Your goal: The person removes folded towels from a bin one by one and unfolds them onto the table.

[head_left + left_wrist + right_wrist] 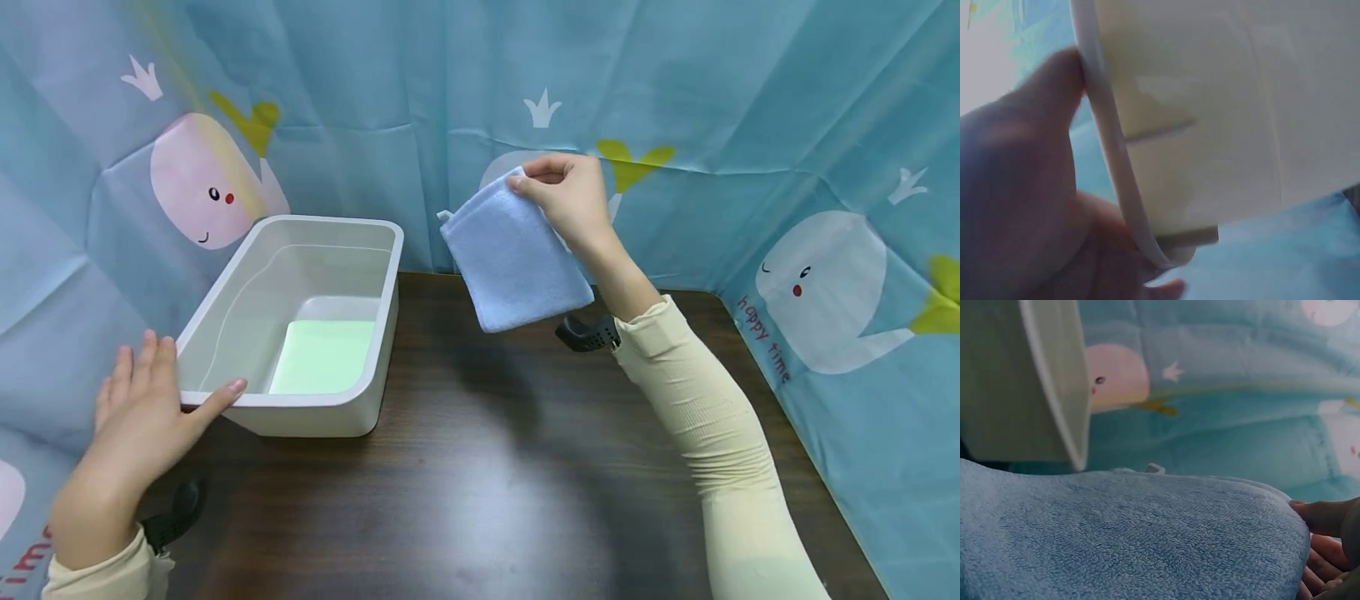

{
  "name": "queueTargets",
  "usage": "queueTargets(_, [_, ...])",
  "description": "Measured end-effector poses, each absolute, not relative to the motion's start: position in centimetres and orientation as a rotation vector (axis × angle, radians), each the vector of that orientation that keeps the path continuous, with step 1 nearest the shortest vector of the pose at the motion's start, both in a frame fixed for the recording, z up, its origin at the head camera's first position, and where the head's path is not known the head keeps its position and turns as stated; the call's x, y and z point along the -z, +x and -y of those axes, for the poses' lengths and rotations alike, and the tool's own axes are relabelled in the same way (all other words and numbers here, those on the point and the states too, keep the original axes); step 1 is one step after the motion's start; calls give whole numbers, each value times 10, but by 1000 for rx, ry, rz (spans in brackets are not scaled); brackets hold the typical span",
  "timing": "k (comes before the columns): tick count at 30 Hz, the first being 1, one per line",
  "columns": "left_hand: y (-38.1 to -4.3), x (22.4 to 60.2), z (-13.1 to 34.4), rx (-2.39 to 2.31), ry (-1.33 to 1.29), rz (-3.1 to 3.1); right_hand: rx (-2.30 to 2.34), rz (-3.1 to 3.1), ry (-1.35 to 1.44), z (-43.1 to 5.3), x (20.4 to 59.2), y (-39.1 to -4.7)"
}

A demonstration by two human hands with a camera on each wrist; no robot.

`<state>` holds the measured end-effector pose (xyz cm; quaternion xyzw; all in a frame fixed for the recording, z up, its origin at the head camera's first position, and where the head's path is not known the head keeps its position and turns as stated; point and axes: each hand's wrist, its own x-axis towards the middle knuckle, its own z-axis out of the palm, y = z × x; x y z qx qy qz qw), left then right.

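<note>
My right hand pinches a folded light-blue towel by its upper corner, between thumb and fingers. The towel hangs above the dark table, to the right of a white plastic bin, with a small white loop at its left corner. In the right wrist view its terry towel surface fills the lower part, thumb at its right edge. My left hand rests at the bin's near left corner, fingers straight along the outside and thumb over the rim. A flat pale-green piece lies on the bin's floor.
The dark wooden table lies under the bin and hands. A blue curtain with whale prints closes off the back and both sides, right behind the bin. Each wrist wears a black strap.
</note>
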<state>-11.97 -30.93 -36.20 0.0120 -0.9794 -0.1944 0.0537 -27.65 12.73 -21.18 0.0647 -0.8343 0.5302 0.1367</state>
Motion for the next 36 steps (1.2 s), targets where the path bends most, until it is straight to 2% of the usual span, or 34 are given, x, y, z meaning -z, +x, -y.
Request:
queueTargets(6, [-114,356,293,657,-212,2680,-1433,2430,142,-147,259,-272])
queueTargets(11, [-112,349,257,666,-486,2489,-1462,2434,136,-154,287,-260])
queueTargets(24, [-109,355,164,675,-1023,2340,-1826,2323,90,-154,318,-220])
queueTargets(29, [-112,366,149,621,-1105,2475,-1988,2273,-39,-158,344,-219])
queueTargets(36, [-121,392,127,543,-1183,2644,-1861,2370,-240,-183,395,-237])
